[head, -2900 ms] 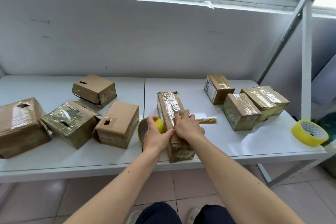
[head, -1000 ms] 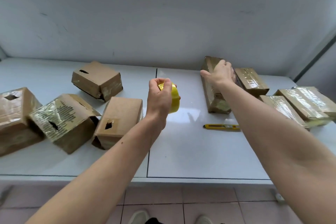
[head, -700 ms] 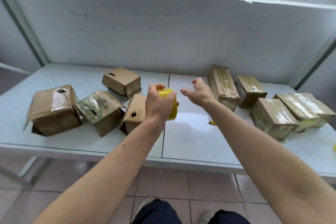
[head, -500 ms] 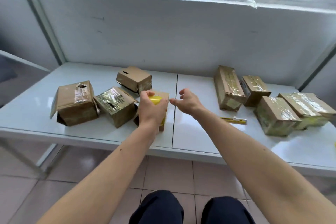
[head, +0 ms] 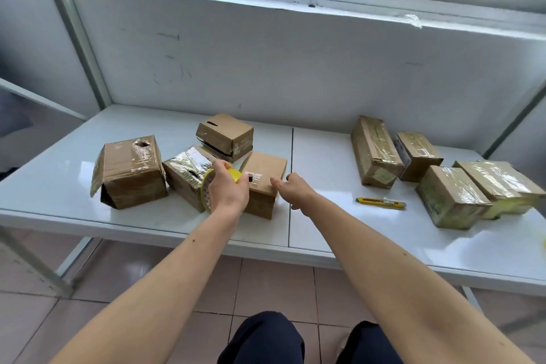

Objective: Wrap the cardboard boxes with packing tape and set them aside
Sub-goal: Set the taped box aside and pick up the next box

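Left of frame centre, the left hand (head: 229, 189) grips the yellow tape roll (head: 207, 190), fingers curled round it, just in front of a plain cardboard box (head: 264, 183) on the white table (head: 325, 227). The right hand (head: 292, 190) reaches the box's right edge with fingers loosely curled, holding nothing; whether it touches is unclear. Taped boxes (head: 452, 196) sit at right, beyond a yellow utility knife (head: 381, 203).

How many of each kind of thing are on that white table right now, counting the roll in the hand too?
Cardboard boxes: 9, namely four on the left and five on the right
Yellow tape roll, held in the left hand: 1
Yellow utility knife: 1
Total: 11
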The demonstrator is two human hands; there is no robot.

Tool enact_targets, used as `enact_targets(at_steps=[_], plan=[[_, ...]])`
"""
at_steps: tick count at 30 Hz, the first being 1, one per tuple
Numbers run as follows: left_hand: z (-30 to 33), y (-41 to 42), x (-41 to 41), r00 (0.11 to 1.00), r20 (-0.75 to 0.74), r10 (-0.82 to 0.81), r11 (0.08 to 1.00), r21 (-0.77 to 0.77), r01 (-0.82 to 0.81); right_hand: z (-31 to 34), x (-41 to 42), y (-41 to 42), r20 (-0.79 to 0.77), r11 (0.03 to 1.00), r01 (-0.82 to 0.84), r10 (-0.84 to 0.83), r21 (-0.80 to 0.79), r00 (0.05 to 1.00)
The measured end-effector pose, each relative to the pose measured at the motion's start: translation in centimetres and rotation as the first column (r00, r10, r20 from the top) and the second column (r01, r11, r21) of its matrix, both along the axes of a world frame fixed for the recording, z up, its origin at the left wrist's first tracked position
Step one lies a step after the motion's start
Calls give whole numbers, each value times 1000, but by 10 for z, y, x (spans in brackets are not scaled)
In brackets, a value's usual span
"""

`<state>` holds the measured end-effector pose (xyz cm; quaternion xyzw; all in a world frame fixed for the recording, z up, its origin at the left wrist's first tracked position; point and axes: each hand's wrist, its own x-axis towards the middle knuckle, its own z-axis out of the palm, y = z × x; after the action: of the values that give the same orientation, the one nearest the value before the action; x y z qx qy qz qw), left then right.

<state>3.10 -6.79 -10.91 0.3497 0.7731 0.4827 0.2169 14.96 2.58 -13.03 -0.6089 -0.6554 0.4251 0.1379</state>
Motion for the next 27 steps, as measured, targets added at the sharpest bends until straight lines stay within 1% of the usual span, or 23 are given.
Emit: enact_targets(at_steps=[5, 8, 11, 15, 17, 19, 22, 24, 25, 27], plan=[[-4, 9, 5, 998, 51, -27, 997, -73, 31, -4, 4, 3, 2, 1000, -5, 5, -3, 1000], [-7, 18, 23, 994, 83, -65, 992, -98, 73, -6, 24, 9, -9, 997, 82, -82, -5, 997], [-11, 32, 49, 982, 137, -133, 982, -114, 149, -7, 56, 17, -26, 986, 168, -168, 1, 985], [-18, 59, 83, 935, 261, -238, 959, -88, 269, -13, 100, 35, -16, 963, 269, -269, 9, 963], [-22, 74, 93, 913, 307, -268, 950, -75, 304, -14, 114, 44, 4, 955, 294, -294, 37, 956], [-24, 87, 96, 896, 355, -265, 950, -62, 306, -13, 123, 53, 46, 949, 297, -303, 106, 952], [-28, 109, 93, 889, 415, -193, 967, -73, 244, -9, 124, 65, 78, 917, 306, -335, 257, 939], [-32, 120, 88, 884, 442, -152, 973, -91, 213, -2, 116, 68, 114, 898, 296, -348, 326, 931], [-34, 127, 85, 883, 446, -146, 972, -101, 212, 0, 110, 71, 142, 898, 286, -348, 335, 927], [-36, 137, 81, 885, 436, -165, 960, -133, 245, 4, 100, 77, 208, 921, 259, -325, 292, 922]])
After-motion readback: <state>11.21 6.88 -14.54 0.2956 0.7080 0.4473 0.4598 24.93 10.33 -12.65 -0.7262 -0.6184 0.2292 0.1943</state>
